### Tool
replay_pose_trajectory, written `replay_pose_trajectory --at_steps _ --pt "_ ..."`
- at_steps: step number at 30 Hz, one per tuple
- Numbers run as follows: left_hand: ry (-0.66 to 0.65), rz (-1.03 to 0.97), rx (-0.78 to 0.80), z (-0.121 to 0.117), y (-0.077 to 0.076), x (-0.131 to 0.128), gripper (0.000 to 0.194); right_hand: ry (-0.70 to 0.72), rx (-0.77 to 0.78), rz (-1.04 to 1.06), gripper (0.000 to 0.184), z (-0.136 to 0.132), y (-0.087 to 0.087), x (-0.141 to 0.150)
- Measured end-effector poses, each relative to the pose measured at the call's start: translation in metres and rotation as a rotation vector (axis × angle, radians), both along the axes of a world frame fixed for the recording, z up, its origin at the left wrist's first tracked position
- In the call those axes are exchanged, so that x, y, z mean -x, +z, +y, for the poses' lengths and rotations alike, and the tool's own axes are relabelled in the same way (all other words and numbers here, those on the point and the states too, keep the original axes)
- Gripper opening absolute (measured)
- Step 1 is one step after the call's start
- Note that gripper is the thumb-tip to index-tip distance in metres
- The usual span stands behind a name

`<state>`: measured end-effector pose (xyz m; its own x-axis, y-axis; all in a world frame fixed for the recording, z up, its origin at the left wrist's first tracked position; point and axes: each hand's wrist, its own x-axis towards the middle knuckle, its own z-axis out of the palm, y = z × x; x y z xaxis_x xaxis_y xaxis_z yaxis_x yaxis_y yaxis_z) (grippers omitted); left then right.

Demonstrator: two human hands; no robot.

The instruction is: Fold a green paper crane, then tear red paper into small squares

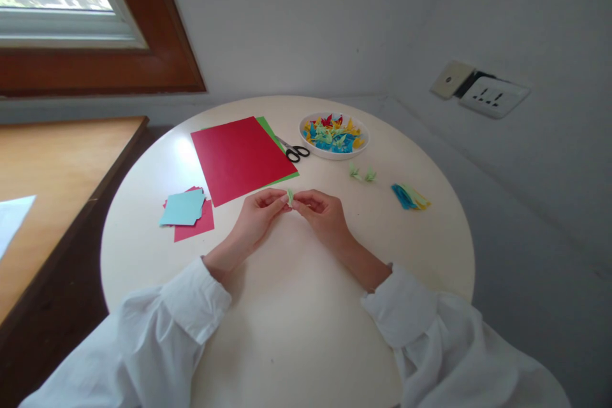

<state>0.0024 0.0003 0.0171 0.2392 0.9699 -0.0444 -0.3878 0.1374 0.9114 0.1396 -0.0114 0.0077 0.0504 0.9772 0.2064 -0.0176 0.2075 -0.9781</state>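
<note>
Paper squares (185,209): stacked, seemingly kept aside.
Red sheet (243,159): laid flat over a green sheet (268,131).
Left hand (262,211): nearly closed, pinched on a tiny folded green piece (290,196).
Folded green piece: held above the surface (306,306) by both hands, presumably for steadiness.
Scissors (289,150): left beside the sheets.
Right hand (324,215): pinched on the piece's other side.
Bowl (329,155): filled with colourful folded shapes, apparently for containment.
Two green shapes (370,175): set near the bowl.
Fanned strips (406,196): placed at far right.
</note>
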Motion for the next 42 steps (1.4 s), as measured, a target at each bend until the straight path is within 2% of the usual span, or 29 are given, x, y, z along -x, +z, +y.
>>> replay_pose_trajectory --at_steps 10,13,17,21,28,32,35,42 --pt "-0.045 0.017 -0.017 0.0011 -0.0036 0.0018 0.02 -0.019 -0.056 -0.052 0.008 -0.0012 0.0006 -0.0022" --pt "0.046 0.13 -0.071 0.0012 -0.0038 0.001 0.019 -0.062 -0.107 -0.082 0.009 -0.0034 -0.0004 -0.0008" --pt "0.216 0.303 -0.24 0.001 -0.0041 0.0002 0.01 -0.062 -0.121 -0.113 0.009 -0.0058 -0.0011 0.0007" --pt "0.274 0.393 -0.341 -0.0002 -0.0038 -0.0001 0.005 -0.08 -0.141 -0.146 0.009 -0.0063 0.0001 0.0007" --pt "0.221 0.372 -0.225 -0.0031 -0.003 -0.0016 0.012 -0.135 -0.142 -0.156 0.005 -0.0066 0.0037 0.0008" --pt "0.194 0.279 -0.16 -0.0043 -0.0008 -0.0036 0.017 -0.132 -0.146 -0.119 0.004 -0.0072 0.0049 0.0016" --pt "0.192 0.226 -0.174 -0.005 0.0018 -0.0045 0.019 -0.135 -0.138 -0.11 0.005 -0.0078 0.0059 0.0026" --pt "0.184 0.317 -0.251 -0.0072 0.0052 -0.0042 0.014 -0.145 -0.105 -0.085 0.005 -0.008 0.0079 0.0036"
